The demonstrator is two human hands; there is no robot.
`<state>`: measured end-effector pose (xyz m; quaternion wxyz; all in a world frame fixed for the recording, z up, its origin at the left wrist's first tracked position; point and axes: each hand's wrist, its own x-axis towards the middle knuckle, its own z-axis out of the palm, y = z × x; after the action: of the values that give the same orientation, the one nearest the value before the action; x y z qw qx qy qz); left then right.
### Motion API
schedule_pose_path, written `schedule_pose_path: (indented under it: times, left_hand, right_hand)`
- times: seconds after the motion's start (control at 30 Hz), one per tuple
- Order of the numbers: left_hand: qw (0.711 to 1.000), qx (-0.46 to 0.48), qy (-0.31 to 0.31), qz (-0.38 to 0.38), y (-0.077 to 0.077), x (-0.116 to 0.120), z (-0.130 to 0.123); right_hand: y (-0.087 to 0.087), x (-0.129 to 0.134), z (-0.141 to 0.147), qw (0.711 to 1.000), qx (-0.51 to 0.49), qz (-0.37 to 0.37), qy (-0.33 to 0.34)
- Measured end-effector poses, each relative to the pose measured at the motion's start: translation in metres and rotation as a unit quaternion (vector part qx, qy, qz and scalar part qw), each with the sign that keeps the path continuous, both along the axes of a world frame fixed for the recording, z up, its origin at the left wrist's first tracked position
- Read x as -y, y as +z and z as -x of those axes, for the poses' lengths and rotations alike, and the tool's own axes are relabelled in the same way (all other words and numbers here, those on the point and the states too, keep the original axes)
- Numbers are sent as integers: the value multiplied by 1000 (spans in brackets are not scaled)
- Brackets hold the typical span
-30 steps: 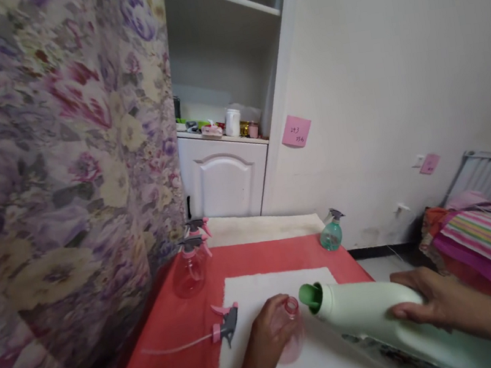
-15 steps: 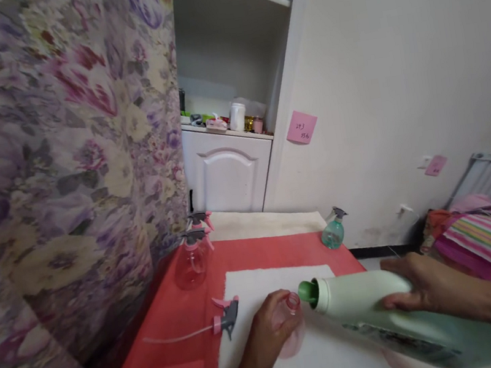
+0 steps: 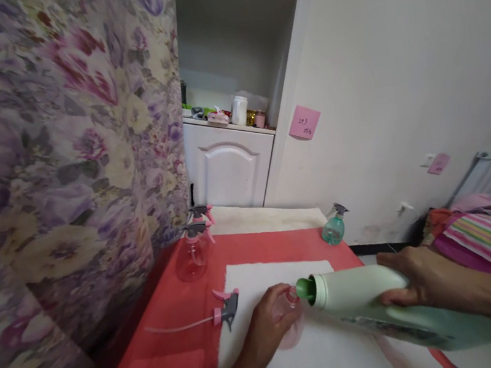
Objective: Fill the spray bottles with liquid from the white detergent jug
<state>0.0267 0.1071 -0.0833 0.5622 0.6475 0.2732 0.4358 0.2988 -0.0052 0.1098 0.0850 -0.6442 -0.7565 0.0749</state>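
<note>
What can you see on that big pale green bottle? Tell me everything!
The big pale green bottle looks like smooth plastic. A brighter green spout juts from its round mouth, and a dark patterned label, too blurred to read, runs along its lower side. The right hand grips it, tipped on its side, with the spout by the neck of the pink bottle; I can't tell whether they touch.

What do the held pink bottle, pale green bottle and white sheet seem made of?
Pink bottle: likely glossy plastic, tinted and see-through; glass possible. Pale green bottle: probably plastic, milky, smooth, satiny. White sheet: matte, rough-edged, so perhaps cloth; paper possible.
</note>
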Motion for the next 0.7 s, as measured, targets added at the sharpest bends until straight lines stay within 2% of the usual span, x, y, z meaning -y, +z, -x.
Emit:
schedule_pose_path:
  times: [0.33, 0.6, 0.7]
  left_hand:
    - [999, -27, 9, -18, 6, 0, 0]
    - [999, 18, -28, 18, -3, -1, 0]
    - [999, 18, -25, 8, -5, -2, 0]
  right_hand:
    - [9, -3, 6, 997, 75, 23, 27]
    - [12, -2, 7, 991, 120, 25, 45]
    - [14, -2, 9, 989, 139, 16, 54]
